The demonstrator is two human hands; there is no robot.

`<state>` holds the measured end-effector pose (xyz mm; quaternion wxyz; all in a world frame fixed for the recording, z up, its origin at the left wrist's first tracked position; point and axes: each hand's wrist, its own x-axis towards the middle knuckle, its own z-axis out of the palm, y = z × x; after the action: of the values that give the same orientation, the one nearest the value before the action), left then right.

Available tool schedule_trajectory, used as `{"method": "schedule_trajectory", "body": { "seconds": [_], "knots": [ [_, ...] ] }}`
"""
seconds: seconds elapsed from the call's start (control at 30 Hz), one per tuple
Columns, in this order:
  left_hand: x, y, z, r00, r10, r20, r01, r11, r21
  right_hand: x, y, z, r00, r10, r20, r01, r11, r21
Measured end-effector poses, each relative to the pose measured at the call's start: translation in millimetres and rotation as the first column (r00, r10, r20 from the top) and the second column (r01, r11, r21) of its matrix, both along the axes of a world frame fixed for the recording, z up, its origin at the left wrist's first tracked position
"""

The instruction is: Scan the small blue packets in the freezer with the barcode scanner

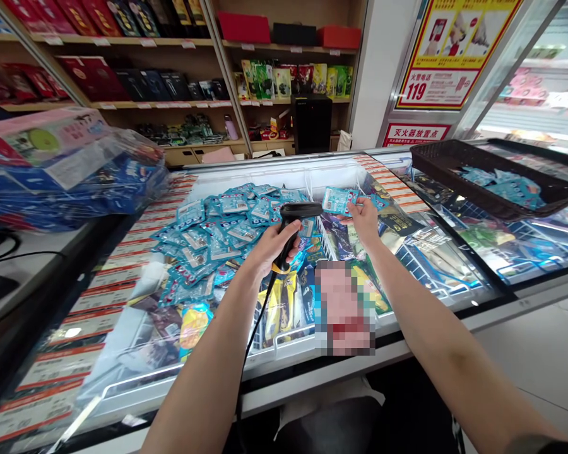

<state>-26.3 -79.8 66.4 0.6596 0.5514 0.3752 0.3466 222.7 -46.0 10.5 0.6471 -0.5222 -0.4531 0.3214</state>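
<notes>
My left hand (pixel 277 247) is wrapped round the grip of a black barcode scanner (pixel 301 210), its head turned to the right and its cord running down past my forearm. To the right, my right hand (pixel 363 217) pinches a small blue packet (pixel 339 200) by its right end, barcode side up, just beyond the scanner's head. Many like packets (pixel 227 221) lie heaped on the freezer's glass top, left of and behind the scanner. Wrapped frozen goods (pixel 284 299) show through the glass under my hands.
A dark basket (pixel 435 170) with several blue packets stands at the right. Plastic-wrapped boxes (pixel 71 170) are stacked at the left. Price labels (pixel 85 302) run along the glass. Shelves of packaged goods (pixel 170 82) line the back. A blurred pinkish patch (pixel 341 296) covers something near the front edge.
</notes>
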Motion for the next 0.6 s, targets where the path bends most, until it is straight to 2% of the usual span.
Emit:
{"method": "schedule_trajectory", "body": {
  "seconds": [0.33, 0.6],
  "knots": [
    [0, 1, -0.9, 1.0, 0.017, 0.018, -0.017, 1.0, -0.007, 1, 3, -1, 0.999, -0.011, 0.036, 0.013, 0.999, -0.042],
    [-4, 4, -0.8, 0.995, 0.081, 0.055, -0.079, 0.996, -0.037, 23, 6, -3, 0.961, -0.201, 0.191, 0.21, 0.977, -0.029]
  ]
}}
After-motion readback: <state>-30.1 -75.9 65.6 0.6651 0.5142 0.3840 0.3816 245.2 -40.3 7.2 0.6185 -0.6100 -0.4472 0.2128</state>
